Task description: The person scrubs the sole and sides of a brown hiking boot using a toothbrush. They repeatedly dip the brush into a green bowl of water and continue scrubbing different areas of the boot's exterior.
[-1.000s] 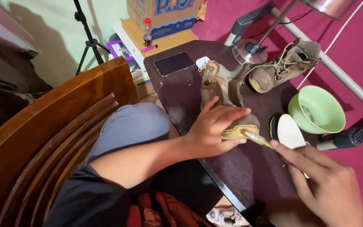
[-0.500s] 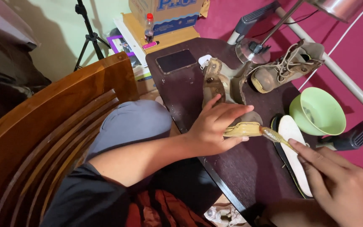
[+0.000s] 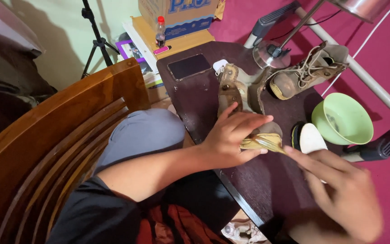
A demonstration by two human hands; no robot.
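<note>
Here, left hand: centre of the frame, fingers curled over the toe of a tan boot, grasping it against the dark table.
Right hand: lower right, blurred, fingers reaching to the boot's toe; whether it grips anything I cannot tell.
Boot: lies lengthwise at centre, just above the left hand.
Second boot: upper right, on its side.
Green bowl: right edge of the table.
Phone: upper centre, flat.
Wooden chair: left.
</note>
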